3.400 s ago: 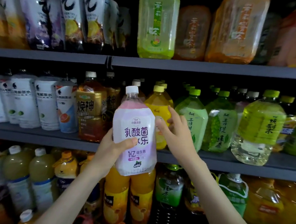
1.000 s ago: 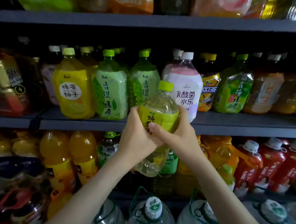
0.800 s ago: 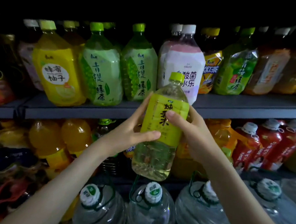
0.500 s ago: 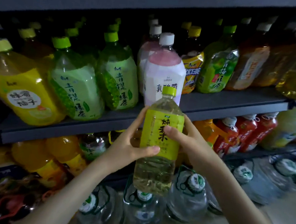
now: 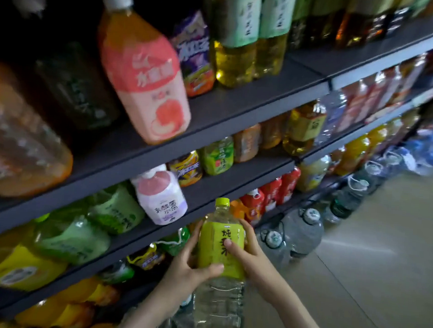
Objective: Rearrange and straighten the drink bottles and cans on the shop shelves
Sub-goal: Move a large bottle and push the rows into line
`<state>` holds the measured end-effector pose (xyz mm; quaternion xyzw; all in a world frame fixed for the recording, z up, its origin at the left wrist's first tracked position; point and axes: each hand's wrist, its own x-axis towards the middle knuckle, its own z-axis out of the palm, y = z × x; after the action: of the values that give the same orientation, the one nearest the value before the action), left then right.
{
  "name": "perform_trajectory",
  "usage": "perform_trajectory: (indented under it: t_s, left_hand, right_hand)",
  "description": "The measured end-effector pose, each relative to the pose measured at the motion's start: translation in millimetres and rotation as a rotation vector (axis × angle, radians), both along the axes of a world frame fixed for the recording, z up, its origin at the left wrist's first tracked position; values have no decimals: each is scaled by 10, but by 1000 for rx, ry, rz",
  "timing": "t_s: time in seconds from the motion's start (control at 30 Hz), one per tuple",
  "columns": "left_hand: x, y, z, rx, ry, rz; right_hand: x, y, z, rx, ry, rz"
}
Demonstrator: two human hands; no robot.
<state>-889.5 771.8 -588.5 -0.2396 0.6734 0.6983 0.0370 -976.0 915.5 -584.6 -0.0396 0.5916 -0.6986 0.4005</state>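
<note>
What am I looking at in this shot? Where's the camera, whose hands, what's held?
No machine here: these are a person's two bare hands. The picture comes from one wide-angle camera worn on the person's head, looking forward and down. The view is tilted, so the shelves slant. The dark grey shelves carry drink bottles, such as a tall bottle with a pink peach label and, one shelf lower, a white-and-pink bottle. Big clear water jugs stand on the floor. The left hand and right hand both grip a clear plastic bottle with a yellow-green label and cap, held upright in front of the shelves.
</note>
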Motion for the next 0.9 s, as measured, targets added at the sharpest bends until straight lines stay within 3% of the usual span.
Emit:
perform_trajectory:
  t_s: [0.13, 0.27, 0.47, 0.63, 0.77, 0.9]
  left_hand:
    - [-266, 448, 474, -88, -32, -73]
    - [-634, 956, 967, -222, -8, -195]
    - [-1229, 1784, 1815, -354, 35, -353]
    - [-1714, 2147, 2348, -423, 186, -348]
    - [-2100, 2021, 2543, -444, 316, -298]
    - [-2495, 1739, 2524, -695, 410, -50]
  right_hand:
    - [-100, 527, 472, 135, 32, -109]
    - [-273, 1072, 1010, 421, 196, -189]
    - [-807, 1745, 1875, 560, 284, -299]
    - [-1362, 2039, 2362, 488, 518, -411]
    - [-1827, 1987, 2520, 287, 561, -486]
    - [-2324, 1692, 2545, 151, 637, -523]
